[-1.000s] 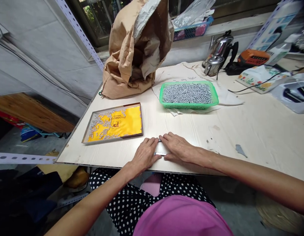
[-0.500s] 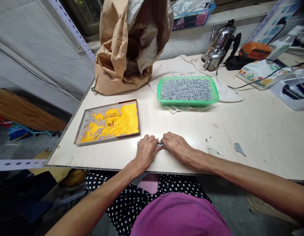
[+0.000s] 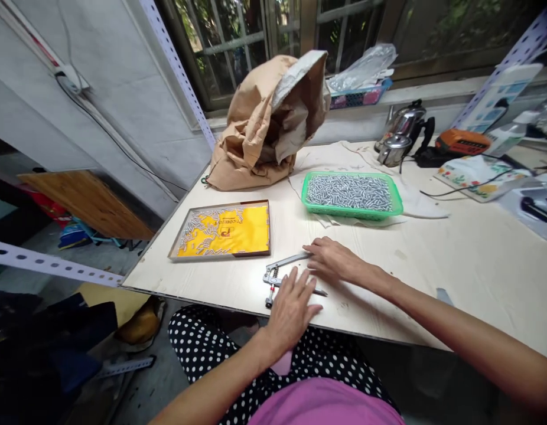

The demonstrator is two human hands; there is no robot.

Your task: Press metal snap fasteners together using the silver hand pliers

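Note:
A grey metal hand tool with two spread arms, a coil spring between them and a small screw end lies near the table's front edge. My left hand is over its lower arm, fingers stretched and spread. My right hand is at the far end of the upper arm, fingers loosely extended with the tips at the metal. Whether those tips press on it is hidden. Beyond lies a shallow tray with a yellow sheet and many small metal pins.
A green plastic basket full of small metal pieces stands behind my right hand. A large brown paper bag rests at the back left. Metal pots, an orange-and-black device and a cable occupy the back right.
Both hands were closed together around the tool; now they are apart, and the tool's arms show spread. My left hand has moved off to the lower arm. The view has tilted upward.

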